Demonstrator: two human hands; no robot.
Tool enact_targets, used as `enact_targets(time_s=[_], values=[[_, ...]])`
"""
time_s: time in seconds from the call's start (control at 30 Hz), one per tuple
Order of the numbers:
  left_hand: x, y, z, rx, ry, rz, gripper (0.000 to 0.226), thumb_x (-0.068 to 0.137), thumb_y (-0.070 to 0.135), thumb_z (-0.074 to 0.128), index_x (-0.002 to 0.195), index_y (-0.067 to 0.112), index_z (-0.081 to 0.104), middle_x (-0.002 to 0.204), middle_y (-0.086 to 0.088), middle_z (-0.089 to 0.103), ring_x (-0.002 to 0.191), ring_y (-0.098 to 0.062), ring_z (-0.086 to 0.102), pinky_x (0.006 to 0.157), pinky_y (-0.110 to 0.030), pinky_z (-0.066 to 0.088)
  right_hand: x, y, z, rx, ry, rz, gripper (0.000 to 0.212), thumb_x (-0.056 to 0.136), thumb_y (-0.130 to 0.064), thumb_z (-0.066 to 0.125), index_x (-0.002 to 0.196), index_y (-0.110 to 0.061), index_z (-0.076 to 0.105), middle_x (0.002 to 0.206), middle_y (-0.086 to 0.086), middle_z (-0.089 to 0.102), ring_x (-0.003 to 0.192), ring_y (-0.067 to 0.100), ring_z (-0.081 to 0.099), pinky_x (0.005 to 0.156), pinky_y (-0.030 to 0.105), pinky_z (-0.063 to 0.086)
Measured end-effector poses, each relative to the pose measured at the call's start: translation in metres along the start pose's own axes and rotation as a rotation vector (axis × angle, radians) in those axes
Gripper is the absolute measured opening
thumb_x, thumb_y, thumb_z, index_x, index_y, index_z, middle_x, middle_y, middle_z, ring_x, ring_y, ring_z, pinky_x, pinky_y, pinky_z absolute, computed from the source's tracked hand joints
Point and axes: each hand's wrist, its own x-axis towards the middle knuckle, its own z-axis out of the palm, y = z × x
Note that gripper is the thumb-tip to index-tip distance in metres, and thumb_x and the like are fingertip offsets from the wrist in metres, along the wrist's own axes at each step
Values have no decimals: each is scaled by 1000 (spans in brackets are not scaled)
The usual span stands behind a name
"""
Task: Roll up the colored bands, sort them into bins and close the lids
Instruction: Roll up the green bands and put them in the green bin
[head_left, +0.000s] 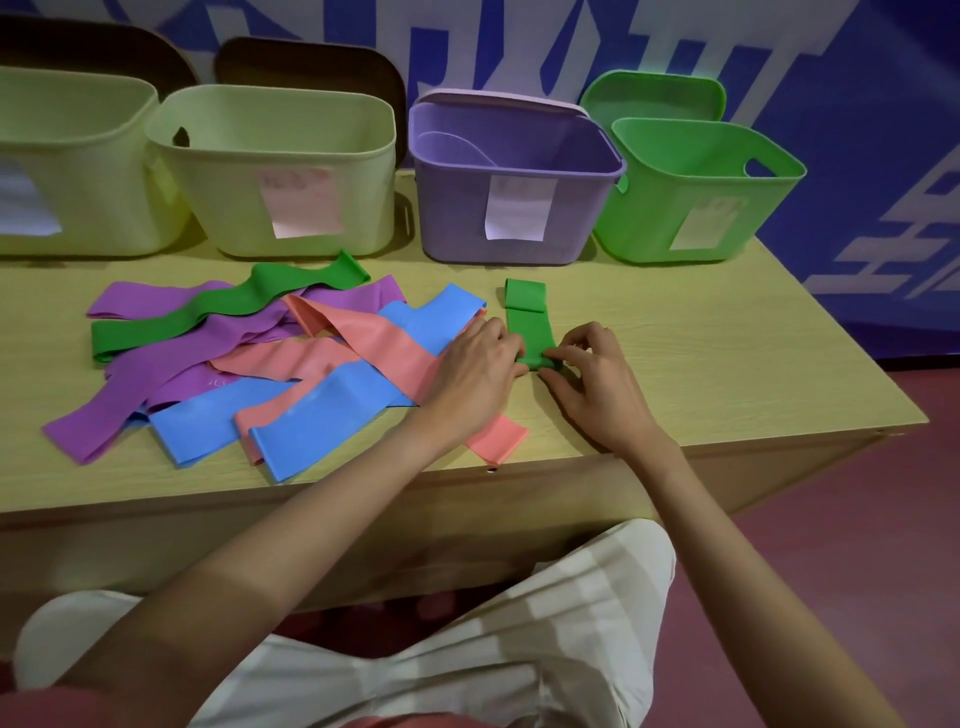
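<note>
A green band (527, 317) lies stretched away from me on the wooden table (701, 364). Its near end is curled into a small roll. My left hand (475, 371) and my right hand (592, 376) both pinch that rolled end with their fingertips. To the left sprawls a pile of loose bands: another green one (218, 306), purple (156, 364), pink (374, 338) and blue (322, 410). At the back stand open bins: two pale yellow-green (280, 171), a purple one (514, 176) and a green one (696, 192), each with a paper label.
Lids lean behind the bins: two dark brown (311, 67), a purple one (498, 98) and a green one (654, 96). The table's front edge runs just under my forearms; its right corner (904, 421) drops to a red floor. A blue wall stands behind.
</note>
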Motion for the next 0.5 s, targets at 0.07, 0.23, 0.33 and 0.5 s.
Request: enact_targets(time_s=[0.07, 0.23, 0.33, 0.5], values=[[2, 0, 1, 8, -5, -8, 23, 94, 25, 59, 104, 6, 66, 102, -9, 58, 104, -23, 50, 100, -36, 40, 0, -1, 1, 15, -10, 4, 28, 87, -15, 69, 110, 0, 67, 102, 12, 53, 98, 26, 52, 72, 35, 50], [2, -1, 0, 20, -11, -9, 26, 95, 27, 56, 103, 5, 68, 99, -9, 58, 103, -25, 50, 97, -35, 39, 2, -3, 3, 104, 4, 16, 15, 89, -9, 63, 103, -3, 60, 98, 9, 55, 93, 24, 52, 74, 38, 48], [1, -1, -7, 57, -48, 30, 34, 93, 36, 58, 107, 6, 67, 102, -8, 56, 105, -23, 48, 96, -35, 40, 4, -3, 2, 116, -9, 23, 11, 91, -10, 62, 100, -4, 60, 96, 8, 55, 91, 22, 50, 73, 37, 46], [-7, -4, -15, 42, -44, 78, 30, 88, 29, 66, 102, 4, 70, 97, -9, 57, 101, -25, 49, 90, -38, 42, -4, -8, -1, 105, -56, 14, 14, 91, -11, 61, 103, -3, 61, 96, 9, 55, 90, 22, 51, 74, 31, 44]])
